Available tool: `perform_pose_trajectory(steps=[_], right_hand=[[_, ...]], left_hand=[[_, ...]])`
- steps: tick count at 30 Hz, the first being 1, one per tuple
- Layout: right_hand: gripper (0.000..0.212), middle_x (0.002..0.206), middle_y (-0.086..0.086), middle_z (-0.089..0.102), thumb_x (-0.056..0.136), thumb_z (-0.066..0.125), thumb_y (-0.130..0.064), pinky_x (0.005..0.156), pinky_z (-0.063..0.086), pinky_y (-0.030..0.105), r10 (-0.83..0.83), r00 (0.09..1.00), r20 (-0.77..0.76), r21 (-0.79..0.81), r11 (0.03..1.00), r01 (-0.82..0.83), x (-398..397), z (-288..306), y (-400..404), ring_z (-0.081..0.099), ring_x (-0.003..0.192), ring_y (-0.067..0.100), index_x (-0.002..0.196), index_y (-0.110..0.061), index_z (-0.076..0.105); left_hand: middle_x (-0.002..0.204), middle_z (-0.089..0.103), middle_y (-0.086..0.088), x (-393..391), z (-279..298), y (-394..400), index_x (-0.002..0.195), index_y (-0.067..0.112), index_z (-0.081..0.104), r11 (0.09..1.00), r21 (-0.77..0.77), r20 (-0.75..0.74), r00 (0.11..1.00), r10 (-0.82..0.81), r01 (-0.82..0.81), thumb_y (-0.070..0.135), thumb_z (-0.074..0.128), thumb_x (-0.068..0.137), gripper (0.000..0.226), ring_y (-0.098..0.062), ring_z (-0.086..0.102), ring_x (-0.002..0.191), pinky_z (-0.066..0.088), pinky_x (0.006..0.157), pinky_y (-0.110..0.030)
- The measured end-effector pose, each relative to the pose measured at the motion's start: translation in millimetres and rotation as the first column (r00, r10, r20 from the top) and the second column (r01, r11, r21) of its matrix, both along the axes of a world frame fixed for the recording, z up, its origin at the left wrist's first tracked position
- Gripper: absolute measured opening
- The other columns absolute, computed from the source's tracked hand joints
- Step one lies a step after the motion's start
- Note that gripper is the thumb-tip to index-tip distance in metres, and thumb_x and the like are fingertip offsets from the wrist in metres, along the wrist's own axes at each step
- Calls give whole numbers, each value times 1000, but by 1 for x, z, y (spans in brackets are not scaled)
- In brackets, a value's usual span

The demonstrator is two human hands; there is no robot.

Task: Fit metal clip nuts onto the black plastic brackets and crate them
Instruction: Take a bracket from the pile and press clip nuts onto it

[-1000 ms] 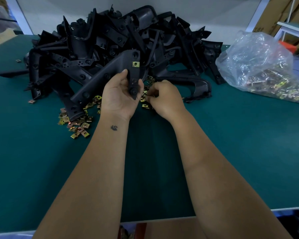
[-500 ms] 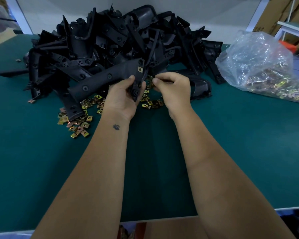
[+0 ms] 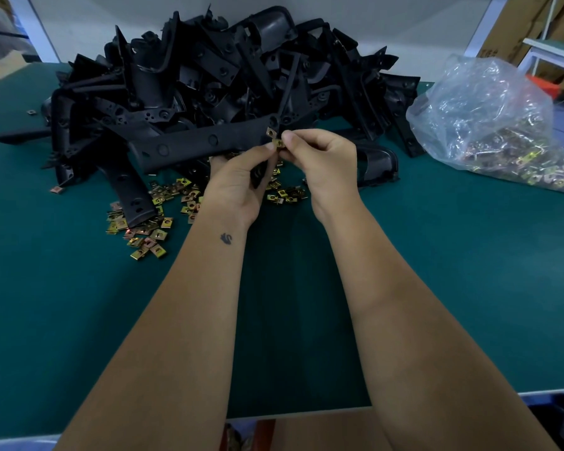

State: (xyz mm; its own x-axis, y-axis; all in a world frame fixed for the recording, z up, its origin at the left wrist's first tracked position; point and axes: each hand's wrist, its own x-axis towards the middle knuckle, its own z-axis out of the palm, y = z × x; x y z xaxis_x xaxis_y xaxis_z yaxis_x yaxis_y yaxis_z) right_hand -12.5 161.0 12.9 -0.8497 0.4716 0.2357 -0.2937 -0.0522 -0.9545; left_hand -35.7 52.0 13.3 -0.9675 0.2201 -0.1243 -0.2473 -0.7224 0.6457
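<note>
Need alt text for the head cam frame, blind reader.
Right hand pinches a metal clip nut against the black bracket that the left hand grips, over a green table. Behind: bracket pile, loose nuts, clear bag.

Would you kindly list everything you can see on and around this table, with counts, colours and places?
held bracket: one, black, raised over the table's middle, one brass-coloured nut already on its right end
clip nut: one, brass-coloured, pinched at the held bracket's right end
bracket pile: too many to count, black, far middle of the table
loose clip nuts: dozens, brass-coloured, scattered in front of the pile
bag: one, clear plastic, far right, holding more nuts
table: one, green top
cardboard boxes: brown, behind the table at right, count unclear
left hand: grips the held bracket's lower branch
right hand: pinches the clip nut
</note>
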Motion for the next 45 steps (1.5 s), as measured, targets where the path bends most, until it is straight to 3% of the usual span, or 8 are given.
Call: perform_pose_trajectory(steps=[6,11,22,26,28,33,40,45], right_hand=[[17,90,6,72,84,69,4,87,57,31,92,996,12,75,993,-92,0,1,-2,68,87,15,92,-11,73],[15,87,5,71,86,69,3,74,55,21,73,997,24,120,990,-76,0,0,-2,68,79,9,91,-11,71],[12,80,4,68,89,64,3,73,54,23,183,983,20,34,982,-183,3,2,-5,64,70,9,90,-8,68],[10,78,2,68,91,65,-1,68,53,21,-1,999,39,37,999,-1,1,2,-4,64,67,7,91,-11,68],[9,83,0,68,91,65,-6,64,50,16,-171,980,104,78,983,163,0,0,0,63,71,6,96,-13,67],[21,118,-1,51,90,64,-13,79,33,14,-442,888,124,640,720,269,1,-5,7,47,113,15,109,-20,66],[20,81,2,58,86,59,-30,73,35,33,-402,891,212,944,320,-80,3,-5,-7,44,93,26,82,-14,70],[22,90,1,66,87,66,-38,80,37,35,-386,885,262,935,330,-132,1,-7,-5,48,102,28,89,-17,72]], left_hand=[[101,67,-13,-2,-2,-1,140,-6,44,998,47,40,998,45,-47,-12,63,87,58,-15,71,81,60,74,-25],[99,68,-13,-1,-1,-1,138,-5,46,998,44,42,998,41,-43,-13,63,87,55,-15,71,79,60,73,-24],[101,68,-14,-3,-2,-3,139,-6,47,994,94,66,997,46,-52,-10,66,86,56,-16,72,78,58,66,-22],[102,67,-15,-10,-2,-4,129,-6,56,984,164,113,993,45,-63,-10,65,87,44,-22,69,93,61,73,-27],[93,68,-13,-12,-2,-6,103,-3,66,978,201,119,993,24,-48,-9,64,88,16,-24,67,95,61,73,-29],[92,63,-11,-10,0,-8,85,4,62,976,218,95,995,-4,-17,-3,59,93,10,-21,64,86,59,88,-37],[87,59,-9,-13,0,-8,87,4,58,980,195,89,996,7,-25,-1,51,97,14,-19,59,82,45,109,-38],[89,60,-10,-14,-2,-8,88,3,58,976,216,88,996,3,-22,-2,49,97,14,-20,60,85,46,107,-35]])
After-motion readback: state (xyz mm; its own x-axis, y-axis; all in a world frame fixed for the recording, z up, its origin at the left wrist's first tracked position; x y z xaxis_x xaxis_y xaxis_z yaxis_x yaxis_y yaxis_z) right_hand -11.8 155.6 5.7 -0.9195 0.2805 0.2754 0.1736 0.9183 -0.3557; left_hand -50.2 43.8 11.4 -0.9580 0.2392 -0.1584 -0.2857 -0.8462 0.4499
